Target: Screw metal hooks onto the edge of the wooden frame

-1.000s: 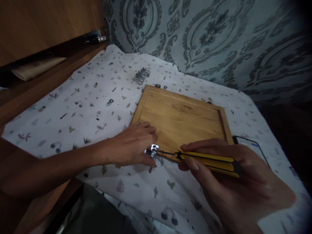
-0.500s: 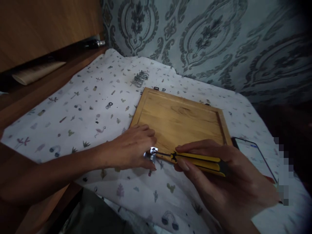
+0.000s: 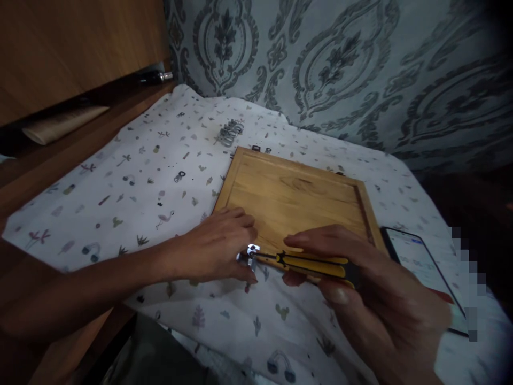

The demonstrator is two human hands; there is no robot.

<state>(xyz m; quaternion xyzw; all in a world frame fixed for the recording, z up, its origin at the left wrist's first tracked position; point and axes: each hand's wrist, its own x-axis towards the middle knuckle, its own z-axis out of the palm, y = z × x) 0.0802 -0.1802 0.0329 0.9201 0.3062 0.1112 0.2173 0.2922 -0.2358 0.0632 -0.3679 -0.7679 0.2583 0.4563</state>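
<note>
Nearest, at bottom edge: dark grey-green fabric, cut off. Next, near edge of white cloth with small printed motifs, sloping down to right.

Right hand: cut off at wrist, loosely holding slim yellow-and-black-handled screwdriver, fingers spread around handle. Shaft pointing left, tip at small shiny silver metal fitting; seating in any screw too small to tell.

Left hand: narrow grip, thumb below and fingers above, holding fitting at near edge of rectangular light-brown wooden panel; fingertips partly hidden. Panel like shallow tray: raised rim, wood grain showing inside. Near right part behind right hand.

Right of panel: black-edged phone with lit screen, partly covered by right hand, text unreadable, far right lost in pixel blocks.

Room to move: broad stretch of cloth left of panel, above left forearm; narrower strip beyond far rim. Small dark marks there, print or hardware, cannot tell. Cluster of grey metal pieces near far left corner.

Far left, in slot under brown wooden cabinet: beige tube, dark silver-ended object, partly shadowed. Farthest: grey damask-patterned wall.
</note>
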